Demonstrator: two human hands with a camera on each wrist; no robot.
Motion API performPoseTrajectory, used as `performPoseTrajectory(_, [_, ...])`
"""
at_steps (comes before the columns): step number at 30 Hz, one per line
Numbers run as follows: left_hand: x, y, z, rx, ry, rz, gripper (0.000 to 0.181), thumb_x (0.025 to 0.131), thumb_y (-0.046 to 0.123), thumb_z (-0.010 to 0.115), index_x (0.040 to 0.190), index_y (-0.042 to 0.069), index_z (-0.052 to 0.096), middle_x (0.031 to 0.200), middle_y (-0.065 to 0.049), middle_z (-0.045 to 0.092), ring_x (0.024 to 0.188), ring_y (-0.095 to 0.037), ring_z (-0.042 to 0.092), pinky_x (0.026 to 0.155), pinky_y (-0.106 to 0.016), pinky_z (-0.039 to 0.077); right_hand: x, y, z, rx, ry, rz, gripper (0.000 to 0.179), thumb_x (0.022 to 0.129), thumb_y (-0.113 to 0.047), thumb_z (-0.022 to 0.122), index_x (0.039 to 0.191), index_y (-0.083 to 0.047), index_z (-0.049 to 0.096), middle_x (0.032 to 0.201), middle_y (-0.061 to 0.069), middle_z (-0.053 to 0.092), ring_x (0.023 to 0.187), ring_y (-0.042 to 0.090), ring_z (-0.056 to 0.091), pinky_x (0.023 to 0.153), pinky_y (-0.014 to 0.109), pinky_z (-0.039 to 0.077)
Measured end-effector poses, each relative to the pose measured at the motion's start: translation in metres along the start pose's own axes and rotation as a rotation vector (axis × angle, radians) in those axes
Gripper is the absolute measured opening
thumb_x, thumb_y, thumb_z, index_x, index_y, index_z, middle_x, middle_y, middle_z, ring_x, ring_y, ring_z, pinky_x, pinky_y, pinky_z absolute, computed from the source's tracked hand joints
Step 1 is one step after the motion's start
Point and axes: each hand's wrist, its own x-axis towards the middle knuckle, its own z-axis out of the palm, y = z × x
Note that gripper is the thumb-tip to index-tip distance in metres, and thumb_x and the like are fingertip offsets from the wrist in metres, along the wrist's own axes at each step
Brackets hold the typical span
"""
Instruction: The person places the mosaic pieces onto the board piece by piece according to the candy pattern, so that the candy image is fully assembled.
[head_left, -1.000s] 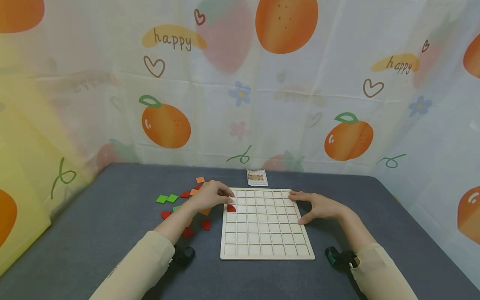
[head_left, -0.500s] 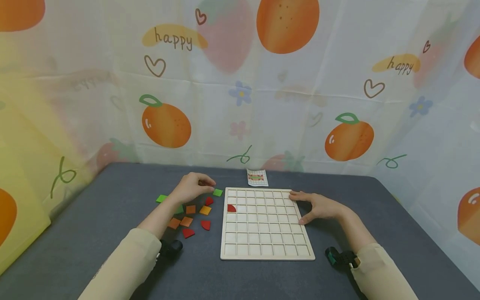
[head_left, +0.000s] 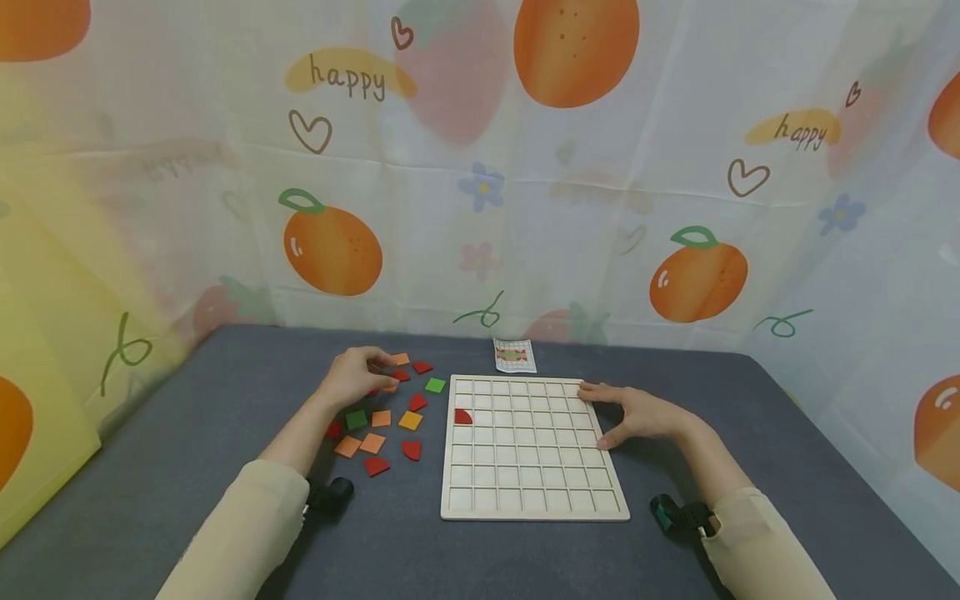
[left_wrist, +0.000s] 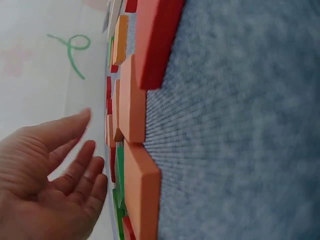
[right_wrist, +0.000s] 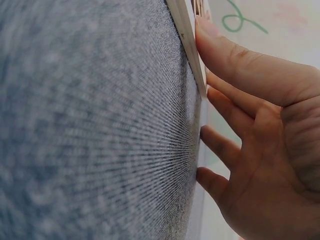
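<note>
Grid board lies flat on the worktop in front of me, one red quarter-round piece sitting in its leftmost column, third row from the far edge. My right grip has its fingers spread and relaxed, thumb and fingertips touching the board's right edge; I judge this is to stop it sliding. My left grip is loosely bent with thumb and fingers apart, holding nothing that I can see, over the loose pieces; whether a fingertip touches one, I cannot tell. Those red, orange and green pieces are spread left of the board, probably for my left side's easy reach. The picture card stands beyond the far edge, likely placed so I can consult it unobstructed; I make out no words there. The cloth backdrop clearly reads "happy" twice; no brand is legible.
</note>
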Motion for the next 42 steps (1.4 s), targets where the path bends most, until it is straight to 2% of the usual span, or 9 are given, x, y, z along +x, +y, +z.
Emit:
performPoseTrajectory(3, [-0.001, -0.004, -0.001, 0.045, 0.005, -0.01, 0.037, 0.089, 0.022, 0.074, 0.119, 0.002, 0.067, 0.118, -0.02, 0.067, 0.103, -0.032, 0.063, 0.084, -0.043, 0.054, 0.0, 0.0, 0.0, -0.006, 0.0, 0.0, 0.093, 0.077, -0.03, 0.084, 0.152, -0.004, 0.036, 0.164, 0.018, 0.022, 0.151, 0.049, 0.007, 0.114, 0.074, 0.01])
performPoseTrajectory(8, [-0.003, -0.007, -0.001, 0.056, -0.009, -0.026, 0.035, 0.09, 0.023, 0.073, 0.117, 0.001, 0.068, 0.114, -0.021, 0.068, 0.098, -0.031, 0.064, 0.081, -0.042, 0.054, 0.0, 0.0, 0.0, -0.013, 0.001, 0.002, 0.093, 0.077, -0.03, 0.084, 0.152, -0.004, 0.036, 0.164, 0.018, 0.022, 0.151, 0.049, 0.007, 0.114, 0.074, 0.01])
performPoseTrajectory(14, [-0.005, -0.009, -0.001, 0.055, -0.017, -0.035, 0.032, 0.091, 0.023, 0.072, 0.114, 0.001, 0.069, 0.114, -0.02, 0.07, 0.098, -0.032, 0.066, 0.081, -0.042, 0.055, 0.001, 0.001, 0.0, -0.013, -0.004, -0.002, 0.094, 0.077, -0.032, 0.084, 0.153, -0.005, 0.035, 0.164, 0.018, 0.022, 0.152, 0.049, 0.006, 0.114, 0.075, 0.008])
performPoseTrajectory(22, [-0.004, -0.012, 0.001, 0.079, -0.001, -0.021, 0.029, 0.091, 0.022, 0.072, 0.112, 0.003, 0.072, 0.117, -0.02, 0.069, 0.109, -0.037, 0.063, 0.085, -0.046, 0.055, 0.001, 0.001, 0.0, -0.004, -0.003, -0.001, 0.094, 0.077, -0.032, 0.084, 0.153, -0.006, 0.035, 0.165, 0.017, 0.021, 0.152, 0.049, 0.007, 0.115, 0.073, 0.011])
performPoseTrajectory(32, [-0.001, -0.011, 0.003, 0.077, 0.052, -0.005, 0.02, 0.087, 0.019, 0.076, 0.1, 0.006, 0.068, 0.098, -0.013, 0.069, 0.091, -0.026, 0.062, 0.078, -0.039, 0.051, 0.0, 0.002, 0.0, -0.01, 0.002, -0.007, 0.094, 0.077, -0.031, 0.084, 0.153, -0.006, 0.035, 0.164, 0.018, 0.021, 0.151, 0.049, 0.007, 0.115, 0.073, 0.01])
performPoseTrajectory(39, [-0.001, -0.01, 0.003, 0.054, 0.065, 0.008, 0.013, 0.091, 0.02, 0.071, 0.095, 0.008, 0.07, 0.089, -0.01, 0.071, 0.078, -0.019, 0.061, 0.069, -0.029, 0.046, 0.0, 0.002, 0.0, -0.001, -0.003, -0.011, 0.095, 0.077, -0.031, 0.084, 0.153, -0.004, 0.034, 0.164, 0.019, 0.021, 0.151, 0.05, 0.007, 0.114, 0.074, 0.01])
performPoseTrajectory(42, [0.0, -0.008, 0.002, 0.039, 0.065, 0.026, 0.013, 0.093, 0.019, 0.069, 0.098, 0.008, 0.071, 0.089, -0.011, 0.072, 0.076, -0.019, 0.06, 0.068, -0.029, 0.044, 0.0, 0.001, 0.0, -0.005, -0.003, -0.011, 0.094, 0.077, -0.031, 0.084, 0.153, -0.003, 0.034, 0.164, 0.019, 0.022, 0.151, 0.05, 0.008, 0.115, 0.073, 0.011])
